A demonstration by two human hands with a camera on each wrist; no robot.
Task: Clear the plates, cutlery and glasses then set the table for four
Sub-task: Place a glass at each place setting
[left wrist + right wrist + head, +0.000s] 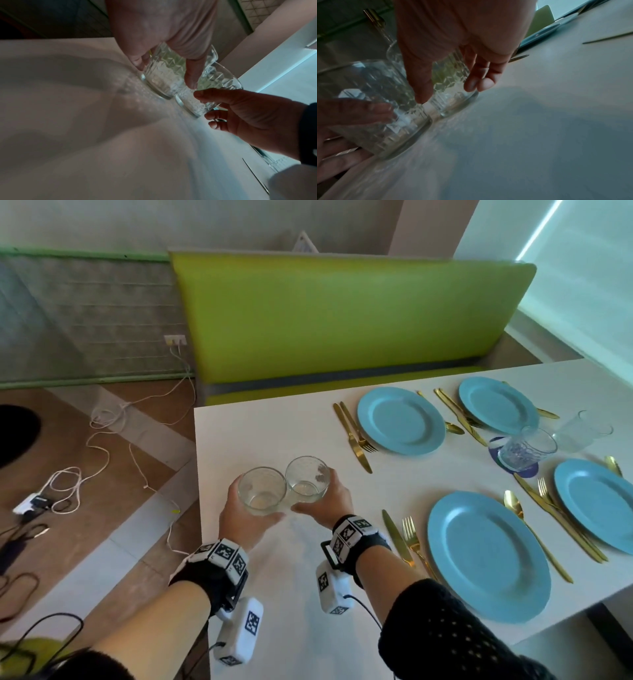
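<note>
The table (pixel 274 594) takes up most of the view, and both hands work at its bare end, which looks like the spot chosen for gathering glassware away from the four settings. To the right of the right hand (pixel 330 498) lie four blue plates; the nearest plate (pixel 486 556) has a gold knife (pixel 397 537) and fork (pixel 412 539) between it and that wrist, so the cutlery is not yet cleared. Farther right, beyond the plates' inner edges, two more glasses stand near each other, one glass (pixel 525 448) on a dark coaster (pixel 496 445), probably awaiting the next trip.

The left hand (pixel 241 511) is wrapped round the left glass (pixel 262 491), thumb on the near side and fingers behind. The right hand clasps the right glass (pixel 306 479) the same way. The two glasses touch at the rims, brought together so they end up side by side. From the wrist views both bases sit on or just at the tabletop; I cannot tell whether they are being set down or lifted. Each is held low on its patterned wall, likely to keep it upright and steady.
</note>
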